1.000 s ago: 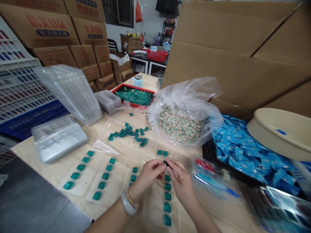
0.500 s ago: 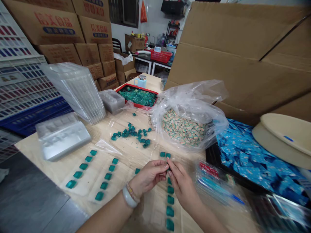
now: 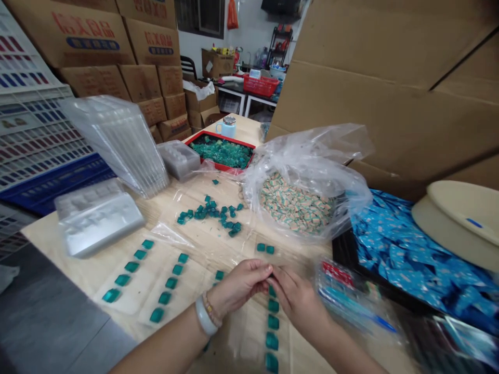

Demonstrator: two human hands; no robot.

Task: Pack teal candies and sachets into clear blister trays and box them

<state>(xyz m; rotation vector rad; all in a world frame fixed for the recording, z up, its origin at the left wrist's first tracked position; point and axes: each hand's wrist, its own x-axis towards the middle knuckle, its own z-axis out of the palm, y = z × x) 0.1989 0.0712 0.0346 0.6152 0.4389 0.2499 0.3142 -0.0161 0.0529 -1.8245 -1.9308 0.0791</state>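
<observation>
My left hand (image 3: 240, 284) and my right hand (image 3: 296, 299) meet fingertip to fingertip low over the wooden table, both pinched on a small item I cannot make out. Under them lies a clear blister tray (image 3: 268, 332) with a column of green candies. Two more clear trays with green candies, one (image 3: 128, 272) at the left and one (image 3: 169, 285) beside it, lie flat. A loose pile of green candies (image 3: 212, 214) sits farther back, and two candies (image 3: 265, 249) lie just beyond my fingers.
A plastic bag of striped candies (image 3: 298, 202) stands centre right, a red tray of green candies (image 3: 222, 150) behind it, a black tray of blue sachets (image 3: 405, 259) at right. Stacks of empty clear trays (image 3: 117, 140) and cardboard boxes (image 3: 93, 36) stand left.
Both hands have dropped slightly toward me, fingertips still together. The view has shifted a little; the table's contents stay put.
</observation>
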